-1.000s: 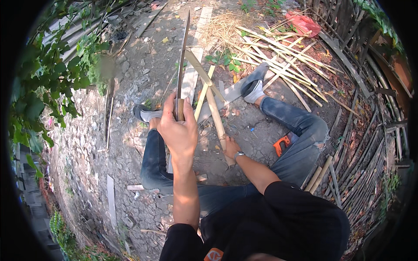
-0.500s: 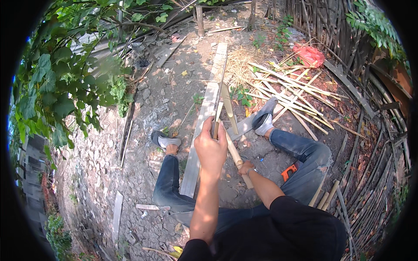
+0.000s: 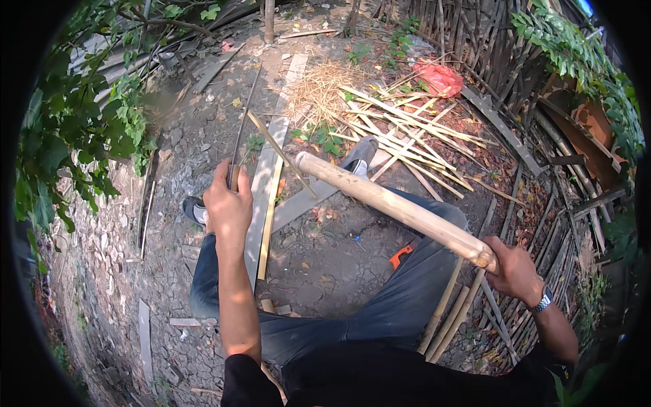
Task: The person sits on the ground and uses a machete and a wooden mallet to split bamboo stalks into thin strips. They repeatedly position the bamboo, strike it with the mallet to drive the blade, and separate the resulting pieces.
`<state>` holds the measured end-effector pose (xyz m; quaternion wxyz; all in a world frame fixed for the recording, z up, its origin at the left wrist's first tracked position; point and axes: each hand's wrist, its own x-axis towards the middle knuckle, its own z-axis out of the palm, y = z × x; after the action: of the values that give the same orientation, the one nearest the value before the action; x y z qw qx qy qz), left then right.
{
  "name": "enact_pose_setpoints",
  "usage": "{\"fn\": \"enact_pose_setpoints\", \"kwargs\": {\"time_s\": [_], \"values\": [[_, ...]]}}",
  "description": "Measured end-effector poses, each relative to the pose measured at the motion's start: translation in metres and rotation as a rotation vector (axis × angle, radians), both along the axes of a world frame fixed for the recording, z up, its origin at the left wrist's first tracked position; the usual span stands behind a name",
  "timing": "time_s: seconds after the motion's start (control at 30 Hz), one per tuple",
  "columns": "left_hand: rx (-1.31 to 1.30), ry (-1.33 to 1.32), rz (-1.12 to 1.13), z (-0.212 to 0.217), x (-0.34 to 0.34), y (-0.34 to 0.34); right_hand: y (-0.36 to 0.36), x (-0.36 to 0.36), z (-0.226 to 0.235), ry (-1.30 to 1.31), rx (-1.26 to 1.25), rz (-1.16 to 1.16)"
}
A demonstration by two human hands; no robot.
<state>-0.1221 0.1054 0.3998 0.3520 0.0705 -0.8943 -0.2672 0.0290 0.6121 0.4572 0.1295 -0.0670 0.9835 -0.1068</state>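
left hand [image 3: 228, 203]: fist closed around long blade [image 3: 241, 129], upright
right hand [image 3: 513, 270]: clenched on wooden club [image 3: 397, 207], raised right of blade, axis pointing at it

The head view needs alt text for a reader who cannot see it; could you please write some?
Seen from above, a seated person's left hand grips a long thin blade upright while the right hand holds a thick wooden stick raised across the legs. Split bamboo strips and a flat plank lie on the cracked dirt ground.
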Motion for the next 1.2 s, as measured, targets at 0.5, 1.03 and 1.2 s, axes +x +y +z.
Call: {"fn": "enact_pose_setpoints", "kwargs": {"time_s": [0.5,1.03,1.2], "values": [[0.153,-0.089,-0.060,0.010,-0.005,0.013,-0.051,-0.141,-0.215,0.807,-0.800,-0.671],[0.090,-0.007,-0.105,0.015,-0.004,0.006,-0.083,-0.081,-0.293,-0.265,-0.458,-0.499],[0.086,-0.028,-0.045,0.006,0.001,0.004,-0.068,0.063,-0.314,0.084,-0.379,-0.681]]}}
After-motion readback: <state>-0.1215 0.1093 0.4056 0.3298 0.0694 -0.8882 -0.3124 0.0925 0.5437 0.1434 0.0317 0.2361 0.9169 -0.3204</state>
